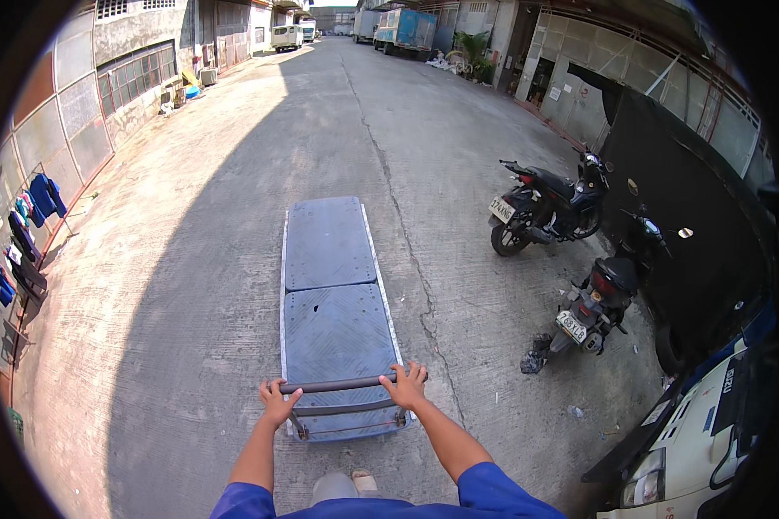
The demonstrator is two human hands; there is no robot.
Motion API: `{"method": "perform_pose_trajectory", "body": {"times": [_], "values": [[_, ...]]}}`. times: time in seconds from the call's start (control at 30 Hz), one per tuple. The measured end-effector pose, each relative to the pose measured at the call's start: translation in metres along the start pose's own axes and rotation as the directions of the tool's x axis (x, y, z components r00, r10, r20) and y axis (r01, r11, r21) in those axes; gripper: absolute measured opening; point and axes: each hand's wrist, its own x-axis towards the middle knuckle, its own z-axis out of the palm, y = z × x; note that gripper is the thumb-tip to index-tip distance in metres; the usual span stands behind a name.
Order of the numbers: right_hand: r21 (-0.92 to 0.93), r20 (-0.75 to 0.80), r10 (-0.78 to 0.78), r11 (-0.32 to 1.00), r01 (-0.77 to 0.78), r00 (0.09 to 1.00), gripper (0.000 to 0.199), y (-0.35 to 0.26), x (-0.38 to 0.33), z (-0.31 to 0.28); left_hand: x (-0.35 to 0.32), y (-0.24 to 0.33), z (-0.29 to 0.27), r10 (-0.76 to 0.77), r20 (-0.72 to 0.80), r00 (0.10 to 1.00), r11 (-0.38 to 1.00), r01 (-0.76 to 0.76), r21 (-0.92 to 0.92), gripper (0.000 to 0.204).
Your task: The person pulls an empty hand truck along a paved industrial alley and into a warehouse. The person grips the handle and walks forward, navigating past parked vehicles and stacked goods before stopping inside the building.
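Both ends of the dark tubular handlebar (337, 386) of a blue-gray platform trolley (342, 333) are being held, the left by the left hand (276, 404), the right by the right hand (406, 387). The bar is being crossed by partly curled fingers (415, 373), with the thumbs being spread inward along it; how tightly its underside is being clasped cannot be told. The trolley's long two-panel deck (331, 246) is being carried low over concrete pavement (476, 363), below and directly beyond the fingers. To the trolley's right, two parked motorcycles (550, 206) are being seen; nearer on that side, a white truck cab (701, 441) is being cut off by the view's rim. Well to the trolley's left, hanging garments (48, 197) are being shown.
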Motion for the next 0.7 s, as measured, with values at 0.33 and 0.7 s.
{"method": "perform_pose_trajectory", "body": {"times": [0.33, 0.7], "values": [[-0.017, -0.069, -0.056, 0.998, 0.054, 0.996, 0.068, -0.073, 0.310, -0.043, 0.311, 0.093, -0.029, 0.075, -0.070, 0.995, 0.997, -0.074, 0.020, 0.074], [0.061, 0.003, 0.056, 0.997, -0.056, 0.998, 0.068, -0.157, 0.659, -0.097, 0.655, 0.215, -0.070, -0.017, 0.022, 1.000, 0.996, 0.018, -0.082, 0.079]]}}
